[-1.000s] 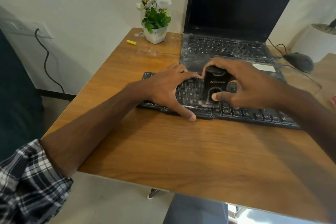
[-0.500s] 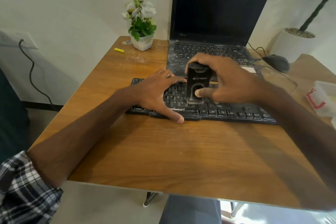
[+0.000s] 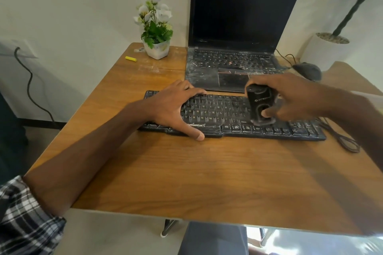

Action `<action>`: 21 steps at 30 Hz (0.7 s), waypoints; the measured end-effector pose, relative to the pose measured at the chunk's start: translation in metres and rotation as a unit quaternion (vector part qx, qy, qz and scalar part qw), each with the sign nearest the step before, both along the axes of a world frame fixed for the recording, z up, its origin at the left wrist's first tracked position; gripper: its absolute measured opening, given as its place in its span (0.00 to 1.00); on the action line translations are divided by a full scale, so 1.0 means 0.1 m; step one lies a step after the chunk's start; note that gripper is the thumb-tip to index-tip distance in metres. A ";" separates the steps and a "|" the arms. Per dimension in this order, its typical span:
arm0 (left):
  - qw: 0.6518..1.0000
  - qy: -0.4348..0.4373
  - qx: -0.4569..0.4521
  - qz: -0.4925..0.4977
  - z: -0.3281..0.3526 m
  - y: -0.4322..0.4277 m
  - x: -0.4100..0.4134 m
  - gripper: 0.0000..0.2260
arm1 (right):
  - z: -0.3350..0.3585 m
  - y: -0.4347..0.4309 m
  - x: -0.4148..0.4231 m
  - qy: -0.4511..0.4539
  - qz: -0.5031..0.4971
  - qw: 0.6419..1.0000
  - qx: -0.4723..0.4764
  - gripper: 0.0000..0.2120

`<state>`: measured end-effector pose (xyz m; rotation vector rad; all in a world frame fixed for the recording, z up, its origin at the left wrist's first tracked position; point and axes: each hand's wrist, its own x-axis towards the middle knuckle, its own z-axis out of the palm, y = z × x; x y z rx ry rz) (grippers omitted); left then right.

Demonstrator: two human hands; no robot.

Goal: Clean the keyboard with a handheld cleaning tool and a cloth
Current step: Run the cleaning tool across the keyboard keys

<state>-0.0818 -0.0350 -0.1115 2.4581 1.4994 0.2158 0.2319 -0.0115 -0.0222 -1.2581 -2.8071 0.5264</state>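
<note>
A black keyboard [image 3: 226, 114] lies across the middle of the wooden table [image 3: 207, 172]. My left hand [image 3: 176, 107] rests flat on its left end, fingers spread over the far edge and thumb at the near edge, holding it in place. My right hand [image 3: 290, 97] grips a small black handheld cleaning tool [image 3: 259, 105], standing upright with its base on the keys right of centre. My thumb presses on the tool's front. No cloth is in view.
A dusty open laptop [image 3: 232, 64] stands just behind the keyboard. A white flower pot [image 3: 157, 47] and a yellow marker [image 3: 130, 58] sit at the back left, a mouse [image 3: 307, 70] at the back right. The keyboard cable [image 3: 344, 138] loops off to the right.
My right hand has carried the cleaning tool rightwards along the keys, away from my left hand. The left hand stays on the keyboard's left end. The camera has tilted up.
</note>
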 end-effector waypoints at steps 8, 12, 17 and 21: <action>1.000 -0.012 -0.003 0.002 0.00 -0.01 -0.01 0.60 | -0.09 -0.17 -0.32 0.161 0.023 0.987 -0.018 0.25; 1.000 -0.019 -0.006 0.004 -0.01 -0.01 -0.01 0.59 | -0.27 -0.16 -0.43 0.186 0.024 0.982 -0.030 0.25; 1.000 -0.014 -0.008 0.003 0.00 -0.01 0.00 0.60 | -0.26 -0.08 -0.20 0.156 -0.003 0.987 -0.041 0.26; 1.000 -0.009 -0.011 0.002 0.00 -0.01 0.00 0.60 | -0.18 -0.01 0.06 0.106 -0.030 0.992 -0.054 0.27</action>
